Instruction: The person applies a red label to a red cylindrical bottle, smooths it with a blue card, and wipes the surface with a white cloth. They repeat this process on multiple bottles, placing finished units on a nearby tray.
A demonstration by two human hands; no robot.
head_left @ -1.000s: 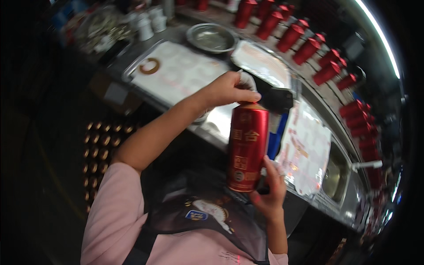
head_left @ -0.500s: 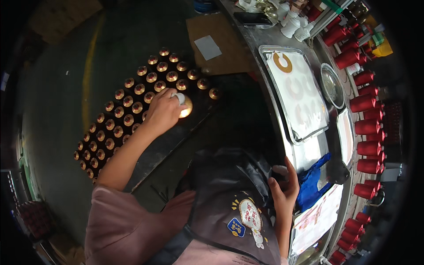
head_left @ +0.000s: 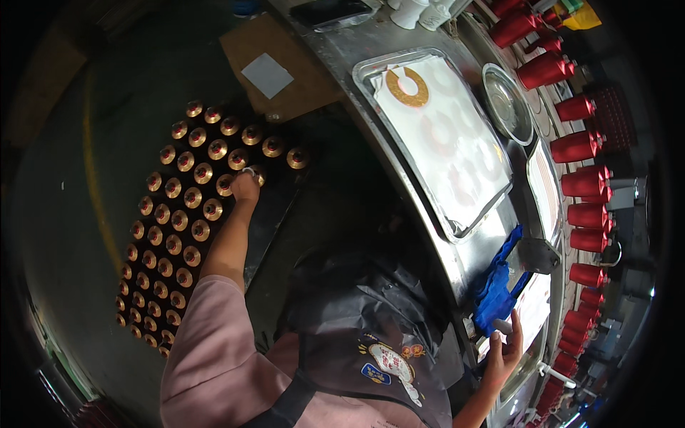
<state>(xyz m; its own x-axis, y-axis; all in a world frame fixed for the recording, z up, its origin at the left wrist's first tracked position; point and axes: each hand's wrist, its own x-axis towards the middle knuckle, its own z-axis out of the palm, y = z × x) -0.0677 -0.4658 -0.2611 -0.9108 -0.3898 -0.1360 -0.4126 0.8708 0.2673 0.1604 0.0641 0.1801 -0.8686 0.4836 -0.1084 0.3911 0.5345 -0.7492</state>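
Note:
My left hand [head_left: 246, 187] reaches out to rows of round gold pieces [head_left: 212, 209], each with a small dark red knob at its middle. Its fingers are closed at the near right side of the rows, on a gold piece [head_left: 258, 176] that they partly cover. White covering shows at the fingertips. Low on the right, my right hand [head_left: 503, 353] is held with its fingers apart and nothing in it, a grey cover on one finger. Closest to it are a blue cloth [head_left: 492, 292] and a printed sheet [head_left: 534, 307] on the metal bench.
On the bench [head_left: 342, 60] lie a metal tray [head_left: 365, 71] with white sheets and a gold ring [head_left: 407, 87], a round metal bowl [head_left: 508, 103] and a phone [head_left: 332, 11]. Red vessels [head_left: 576, 146] line the right side. Brown cardboard [head_left: 285, 43] bears a white paper [head_left: 267, 75].
My left hand has carried the gold piece down among the rows. The right hand has moved lower, from beside the apron to near the blue cloth. The view has shifted toward the bench.

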